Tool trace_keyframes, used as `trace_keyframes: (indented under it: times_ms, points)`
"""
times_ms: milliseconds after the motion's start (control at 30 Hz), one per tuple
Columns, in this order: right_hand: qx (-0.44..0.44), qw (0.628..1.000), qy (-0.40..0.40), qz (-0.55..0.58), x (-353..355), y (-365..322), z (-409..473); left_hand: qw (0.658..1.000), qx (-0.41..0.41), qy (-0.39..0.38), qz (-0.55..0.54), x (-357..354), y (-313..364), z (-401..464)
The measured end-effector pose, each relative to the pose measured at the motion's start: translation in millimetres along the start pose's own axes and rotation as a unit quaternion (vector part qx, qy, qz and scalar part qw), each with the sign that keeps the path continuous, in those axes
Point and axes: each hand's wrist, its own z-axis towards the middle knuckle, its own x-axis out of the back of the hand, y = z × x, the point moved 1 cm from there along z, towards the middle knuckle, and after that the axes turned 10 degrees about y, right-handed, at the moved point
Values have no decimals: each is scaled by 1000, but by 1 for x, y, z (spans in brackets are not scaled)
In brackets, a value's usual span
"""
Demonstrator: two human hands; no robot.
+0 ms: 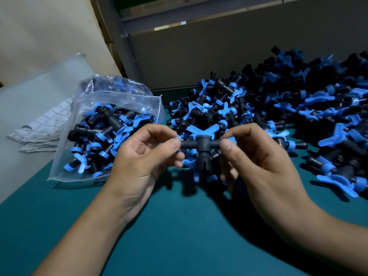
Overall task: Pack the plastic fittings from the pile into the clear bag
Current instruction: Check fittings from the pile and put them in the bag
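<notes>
A black plastic fitting (200, 145) with a blue winged handle is held above the green table between both hands. My left hand (147, 156) pinches its left stub between thumb and fingers. My right hand (256, 156) pinches the right stub the same way. Behind and to the right spreads the pile of black-and-blue fittings (288, 116). At the left the clear bag (103, 134) lies on the table with its mouth open towards the pile, holding several fittings.
The green table top (179, 226) runs under my forearms. A folded checked cloth (43, 126) lies left of the bag on a grey surface. A cardboard wall (219, 56) stands behind the pile.
</notes>
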Motion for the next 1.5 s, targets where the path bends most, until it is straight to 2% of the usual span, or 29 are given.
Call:
trace_keyframes:
  times_ms: [167, 367, 467, 567, 633, 733, 833, 967, 1133, 1233, 1300, 1433, 1500]
  points:
    - [40, 997, -1, -65, 4, 4, 3, 999, -34, -27, 20, 2, -1, 0]
    - [42, 994, 14, -100, 0, 2, -2, 999, 21, -23, 33, 6, 4, 0]
    - [39, 990, -4, -132, 0, -1, -4, 999, 15, -1, 43, 10, 8, 1]
    - [54, 981, -11, -186, -1, -4, -5, 990, -79, 116, 33, 20, 19, 10]
    - [68, 973, -13, -221, -2, -5, -5, 953, -163, 244, 68, 30, 25, 16]
    - [68, 968, -18, -243, -3, -4, -7, 885, -205, 407, 97, 43, 26, 20]
    - [63, 970, -16, -234, -4, -4, -6, 854, -222, 461, 94, 51, 24, 20]
    - [70, 967, -22, -242, -5, -5, -4, 845, -234, 464, 123, 57, 25, 20]
    - [73, 965, -23, -250, -2, -4, -5, 827, -238, 418, 290, 60, 20, 20]
    - [66, 965, -25, -251, -1, -4, -6, 817, -238, 386, 356, 52, 16, 18]
    - [61, 967, -25, -246, -2, -5, -6, 810, -256, 374, 372, 49, 17, 17]
    - [61, 968, -32, -241, -3, -7, -6, 830, -260, 351, 347, 52, 19, 17]
    - [59, 968, -31, -240, -4, -9, -6, 819, -251, 331, 395, 52, 17, 18]
